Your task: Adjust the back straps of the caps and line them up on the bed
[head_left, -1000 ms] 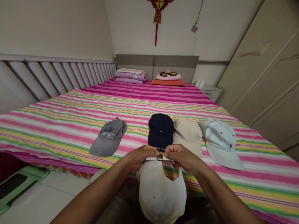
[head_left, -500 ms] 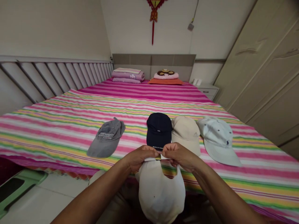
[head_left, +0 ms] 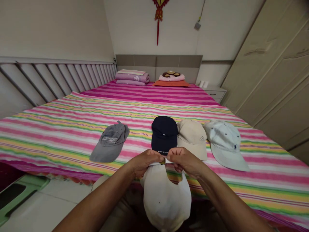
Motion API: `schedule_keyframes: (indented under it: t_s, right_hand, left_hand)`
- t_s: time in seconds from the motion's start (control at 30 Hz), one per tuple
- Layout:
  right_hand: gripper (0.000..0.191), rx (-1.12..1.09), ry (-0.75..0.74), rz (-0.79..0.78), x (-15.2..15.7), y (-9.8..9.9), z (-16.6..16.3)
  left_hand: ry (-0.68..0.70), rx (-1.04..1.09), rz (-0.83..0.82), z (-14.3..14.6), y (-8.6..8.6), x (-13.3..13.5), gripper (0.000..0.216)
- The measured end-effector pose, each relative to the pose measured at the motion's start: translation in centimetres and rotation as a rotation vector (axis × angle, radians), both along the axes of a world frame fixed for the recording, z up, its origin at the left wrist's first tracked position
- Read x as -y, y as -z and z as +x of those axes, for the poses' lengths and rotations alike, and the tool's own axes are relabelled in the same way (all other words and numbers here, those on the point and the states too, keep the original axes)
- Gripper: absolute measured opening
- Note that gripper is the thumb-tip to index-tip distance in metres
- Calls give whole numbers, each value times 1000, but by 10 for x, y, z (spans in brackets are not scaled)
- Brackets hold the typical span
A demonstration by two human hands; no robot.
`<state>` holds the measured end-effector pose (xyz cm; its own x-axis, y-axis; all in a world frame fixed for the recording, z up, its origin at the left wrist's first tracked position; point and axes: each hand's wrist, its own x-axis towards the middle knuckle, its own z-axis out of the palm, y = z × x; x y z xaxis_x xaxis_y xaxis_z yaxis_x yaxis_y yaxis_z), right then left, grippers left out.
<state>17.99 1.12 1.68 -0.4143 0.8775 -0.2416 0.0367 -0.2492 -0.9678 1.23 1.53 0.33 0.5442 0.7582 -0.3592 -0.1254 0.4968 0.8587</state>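
Note:
A white baseball cap hangs crown down in front of me, its back opening and strap uppermost. My left hand pinches the left part of the strap by a small metal-looking buckle. On the other side of that buckle, my right hand grips the strap, fingertips nearly meeting the left ones. Just beyond my fingers lies a navy cap. To its right are a beige cap touching it and a pale mint cap. A grey cap lies apart on the left.
The caps lie on a bed with a striped sheet. Folded purple bedding and a pink-and-orange pile sit by the headboard. A green stool stands at lower left. A wardrobe rises on the right.
Almost nothing differs. My fingers have shifted very slightly at the buckle, and both hands still hold the white cap's strap. The other caps lie where they were.

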Motion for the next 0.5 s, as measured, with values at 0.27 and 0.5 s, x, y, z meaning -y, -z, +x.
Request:
schedule_keyframes:
  t_s: [0.27, 0.5]
  right_hand:
    - [53, -102, -210, -95, -7, 15, 19]
    - [35, -250, -137, -160, -6, 36, 32]
  left_hand:
    - [17, 116, -44, -12, 4, -4, 25]
    - [18, 191, -75, -23, 13, -13, 19]
